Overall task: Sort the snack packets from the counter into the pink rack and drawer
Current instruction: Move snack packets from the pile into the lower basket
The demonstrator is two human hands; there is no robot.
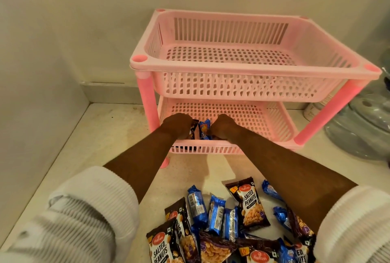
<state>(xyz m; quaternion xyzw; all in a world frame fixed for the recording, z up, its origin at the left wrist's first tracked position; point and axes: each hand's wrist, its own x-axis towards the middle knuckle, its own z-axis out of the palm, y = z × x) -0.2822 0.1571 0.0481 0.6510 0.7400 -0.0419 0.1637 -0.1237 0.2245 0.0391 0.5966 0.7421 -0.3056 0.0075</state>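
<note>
My pink rack point(242, 68) is plastic, a little shiny, with smooth edges and lots of small holes in its sides and floors. The surface point(101, 136) looks like pale stone with tiny specks, smooth and dull. The snack packets point(230, 222) are thin, shiny wrappers that crinkle and catch the light. My white sleeves point(95, 203) are soft ribbed cloth. The wall point(63, 20) looks flat and matt. At the right is see-through plastic point(363, 127), glossy.

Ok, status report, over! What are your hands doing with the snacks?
Left hand holds dark packet in lower tray. Right hand by blue packet, grip unclear. Pile waits on counter. Nothing blocking.
</note>
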